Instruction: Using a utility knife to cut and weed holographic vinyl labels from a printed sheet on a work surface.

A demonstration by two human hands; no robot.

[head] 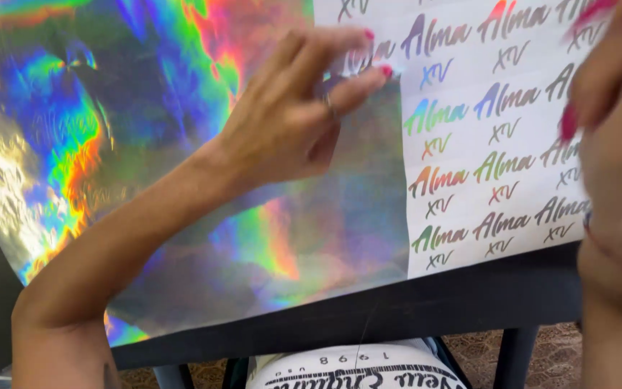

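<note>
Fingertips of the left hand (289, 115) pinch rainbow foil (109, 144) off its white backing (541, 137); the blurred right hand's (613, 94) grip cannot be told.

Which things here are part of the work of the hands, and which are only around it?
In the work:
left hand, pinching the holographic vinyl sheet at its edge
white backing with lettered decals
right hand, blurred, over the backing

Only around:
black table
printed white fabric

Head camera, looking down, close over table (426, 306); edges blurred.
</note>
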